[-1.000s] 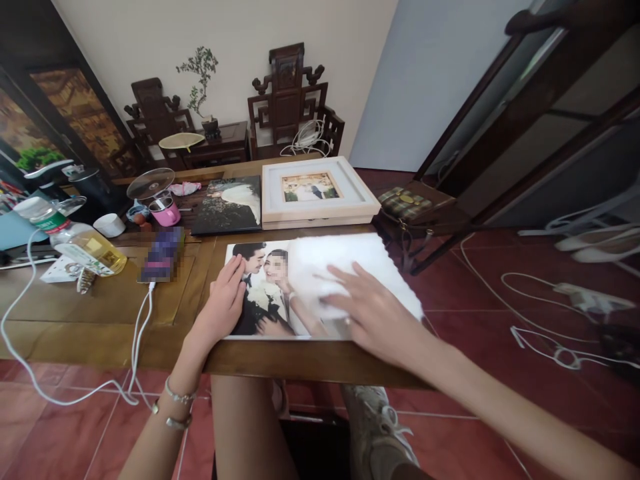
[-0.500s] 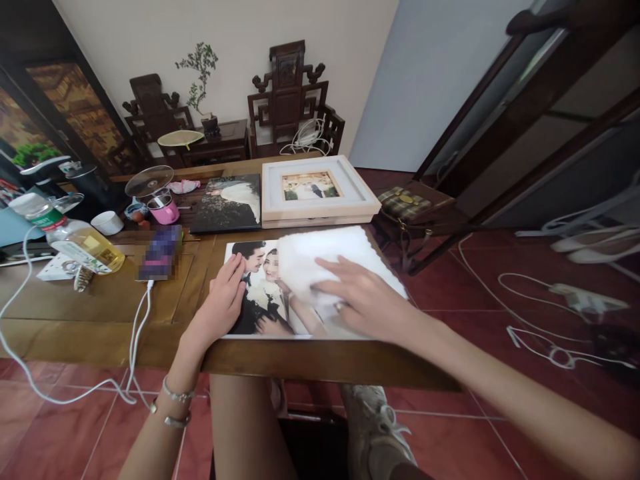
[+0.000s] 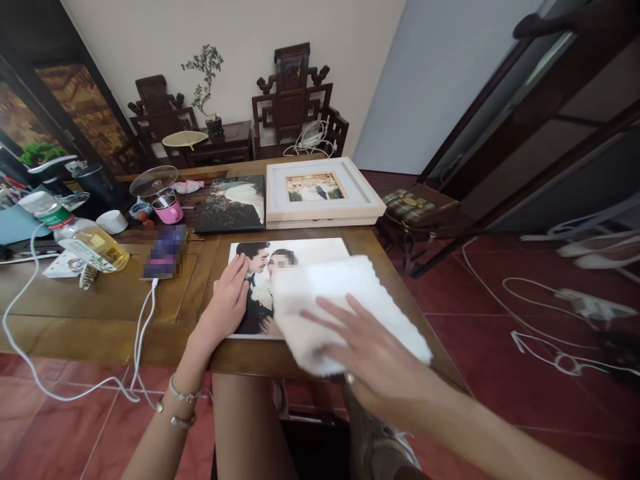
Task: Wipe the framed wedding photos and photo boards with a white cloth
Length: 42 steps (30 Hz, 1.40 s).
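A wedding photo panel lies flat near the table's front edge, showing a couple in black and white. Along its left edge rests my left hand, flat with fingers extended, pressing on the panel. A white fluffy cloth covers the panel's right part and hangs over the front edge. My right hand has the cloth in its hold, fingers spread over the top and the near fold bunched under them. The hand is slightly blurred.
Behind the panel are a pale wooden picture frame and a dark photo panel. Leftward lie a phone on a white cable, a pink mug and a bottle of yellow liquid. A plaid bag sits off the right end.
My right hand has drawn the cloth down toward me, from the panel's upper right over the front edge. The panel's upper right is uncovered. My left hand has stayed in place.
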### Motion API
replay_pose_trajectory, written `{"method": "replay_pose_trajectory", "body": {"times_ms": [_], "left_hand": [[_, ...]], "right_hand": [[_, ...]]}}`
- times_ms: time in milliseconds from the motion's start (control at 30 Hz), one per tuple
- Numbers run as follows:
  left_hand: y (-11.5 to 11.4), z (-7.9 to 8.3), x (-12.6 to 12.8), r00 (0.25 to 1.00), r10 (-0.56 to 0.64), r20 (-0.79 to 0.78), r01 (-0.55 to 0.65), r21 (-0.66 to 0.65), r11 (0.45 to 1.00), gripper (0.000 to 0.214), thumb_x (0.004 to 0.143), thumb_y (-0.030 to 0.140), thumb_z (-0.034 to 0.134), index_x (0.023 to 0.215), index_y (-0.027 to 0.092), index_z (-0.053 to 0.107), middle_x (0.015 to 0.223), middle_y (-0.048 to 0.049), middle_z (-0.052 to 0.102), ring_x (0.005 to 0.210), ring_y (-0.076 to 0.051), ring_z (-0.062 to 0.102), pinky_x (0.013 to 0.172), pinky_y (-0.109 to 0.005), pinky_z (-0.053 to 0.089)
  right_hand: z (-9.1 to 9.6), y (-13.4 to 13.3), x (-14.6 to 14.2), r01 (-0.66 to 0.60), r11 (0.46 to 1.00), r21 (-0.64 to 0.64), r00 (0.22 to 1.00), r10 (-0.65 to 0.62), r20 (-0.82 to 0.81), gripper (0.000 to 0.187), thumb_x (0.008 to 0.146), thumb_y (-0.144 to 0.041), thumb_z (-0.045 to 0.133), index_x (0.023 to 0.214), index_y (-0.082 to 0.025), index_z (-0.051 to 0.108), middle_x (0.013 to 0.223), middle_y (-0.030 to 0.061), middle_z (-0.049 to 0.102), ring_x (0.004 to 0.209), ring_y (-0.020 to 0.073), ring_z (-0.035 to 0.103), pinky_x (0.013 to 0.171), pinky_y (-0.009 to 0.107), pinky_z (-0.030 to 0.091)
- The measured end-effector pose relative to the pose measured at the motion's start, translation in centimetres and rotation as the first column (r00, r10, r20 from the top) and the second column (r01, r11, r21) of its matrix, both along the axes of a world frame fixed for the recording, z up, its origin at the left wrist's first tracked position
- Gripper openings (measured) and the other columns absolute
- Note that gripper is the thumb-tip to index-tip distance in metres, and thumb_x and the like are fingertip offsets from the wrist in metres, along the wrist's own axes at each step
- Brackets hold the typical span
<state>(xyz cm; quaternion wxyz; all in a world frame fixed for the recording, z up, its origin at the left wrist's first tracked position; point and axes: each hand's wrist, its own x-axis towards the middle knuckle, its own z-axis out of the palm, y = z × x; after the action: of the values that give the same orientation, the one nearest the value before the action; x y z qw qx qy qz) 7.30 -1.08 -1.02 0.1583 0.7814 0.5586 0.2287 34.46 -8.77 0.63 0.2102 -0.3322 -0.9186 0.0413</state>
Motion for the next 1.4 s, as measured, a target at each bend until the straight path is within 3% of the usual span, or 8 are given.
{"method": "replay_pose_trajectory", "body": {"times_ms": [100, 200, 467, 600, 833, 1033, 1133, 1400], "left_hand": [[-0.1, 0.2, 0.0, 1.0, -0.012, 0.013, 0.012, -0.005, 1.0, 0.05, 0.099, 0.027, 0.028, 0.147, 0.016, 0.036, 0.158, -0.0139, 0.03, 0.148, -0.025, 0.024, 0.117, -0.053, 0.024], [-0.2, 0.3, -0.1, 1.0, -0.023, 0.008, 0.023, -0.025, 0.999, 0.05, 0.1, 0.027, 0.027, 0.148, 0.016, 0.035, 0.159, -0.014, 0.028, 0.148, -0.025, 0.023, 0.117, -0.054, 0.025], [-0.1, 0.0, -0.6, 0.998, -0.055, 0.023, 0.055, -0.009, 0.998, 0.05, 0.101, 0.03, 0.029, 0.149, 0.019, 0.035, 0.159, -0.0124, 0.028, 0.148, -0.024, 0.023, 0.118, -0.05, 0.024], [0.1, -0.2, -0.8, 0.997, -0.064, 0.046, 0.062, 0.023, 0.998, 0.05, 0.1, 0.029, 0.029, 0.148, 0.017, 0.036, 0.159, -0.0133, 0.03, 0.148, -0.023, 0.024, 0.119, -0.048, 0.024], [0.1, -0.3, -0.7, 0.998, -0.058, 0.04, 0.057, 0.023, 0.998, 0.049, 0.1, 0.027, 0.028, 0.148, 0.019, 0.036, 0.159, -0.0124, 0.03, 0.148, -0.023, 0.025, 0.119, -0.05, 0.023], [0.0, -0.2, -0.6, 0.998, -0.063, 0.028, 0.062, 0.02, 0.998, 0.05, 0.1, 0.027, 0.027, 0.149, 0.018, 0.034, 0.159, -0.013, 0.029, 0.148, -0.024, 0.023, 0.119, -0.05, 0.022], [0.0, 0.0, -0.5, 0.998, -0.056, 0.013, 0.056, 0.006, 0.998, 0.05, 0.1, 0.026, 0.026, 0.149, 0.017, 0.034, 0.159, -0.0137, 0.029, 0.148, -0.024, 0.023, 0.119, -0.05, 0.023], [-0.1, 0.1, -0.5, 0.998, -0.049, 0.027, 0.049, -0.01, 0.999, 0.05, 0.1, 0.027, 0.027, 0.149, 0.017, 0.034, 0.16, -0.0133, 0.027, 0.149, -0.024, 0.022, 0.119, -0.05, 0.022]], "right_hand": [[0.4, -3.3, -0.4, -0.108, 0.994, 0.013, 0.994, 0.108, 0.013, 0.041, 0.059, -0.003, 0.048, 0.088, -0.023, 0.069, 0.145, 0.0055, 0.051, 0.141, 0.033, 0.033, 0.116, 0.059, 0.022], [0.8, -2.7, -1.1, -0.129, 0.991, -0.033, 0.992, 0.129, 0.006, 0.042, 0.058, -0.007, 0.051, 0.091, -0.024, 0.069, 0.144, 0.0064, 0.053, 0.137, 0.0364, 0.039, 0.113, 0.062, 0.024], [2.4, 10.8, -3.7, -0.022, 0.987, -0.157, 0.994, 0.038, 0.099, 0.057, 0.071, -0.006, 0.054, 0.127, -0.018, 0.059, 0.148, 0.0139, 0.046, 0.144, 0.0376, 0.022, 0.111, 0.068, 0.019], [2.5, 13.6, -4.6, 0.013, 0.993, -0.121, 0.988, 0.006, 0.157, 0.056, 0.075, -0.005, 0.051, 0.13, -0.015, 0.057, 0.148, 0.0164, 0.045, 0.143, 0.0395, 0.024, 0.108, 0.072, 0.02], [1.5, 4.9, -3.5, -0.101, 0.983, -0.157, 0.988, 0.117, 0.097, 0.056, 0.067, 0.0, 0.053, 0.118, -0.018, 0.066, 0.149, 0.0155, 0.045, 0.142, 0.0368, 0.028, 0.114, 0.065, 0.018], [4.3, -1.2, -1.9, -0.266, 0.924, -0.273, 0.958, 0.284, 0.027, 0.046, 0.067, -0.005, 0.055, 0.105, -0.024, 0.071, 0.144, 0.0061, 0.052, 0.138, 0.0293, 0.04, 0.118, 0.05, 0.026], [5.0, 0.9, -1.6, -0.215, 0.924, -0.316, 0.972, 0.234, 0.025, 0.051, 0.065, -0.001, 0.052, 0.106, -0.026, 0.07, 0.143, 0.004, 0.054, 0.135, 0.024, 0.044, 0.116, 0.043, 0.032], [2.7, 11.0, -4.3, 0.058, 0.981, -0.184, 0.99, -0.032, 0.14, 0.056, 0.077, -0.003, 0.051, 0.131, -0.015, 0.058, 0.14, 0.017, 0.054, 0.141, 0.0341, 0.032, 0.113, 0.06, 0.025]]}}
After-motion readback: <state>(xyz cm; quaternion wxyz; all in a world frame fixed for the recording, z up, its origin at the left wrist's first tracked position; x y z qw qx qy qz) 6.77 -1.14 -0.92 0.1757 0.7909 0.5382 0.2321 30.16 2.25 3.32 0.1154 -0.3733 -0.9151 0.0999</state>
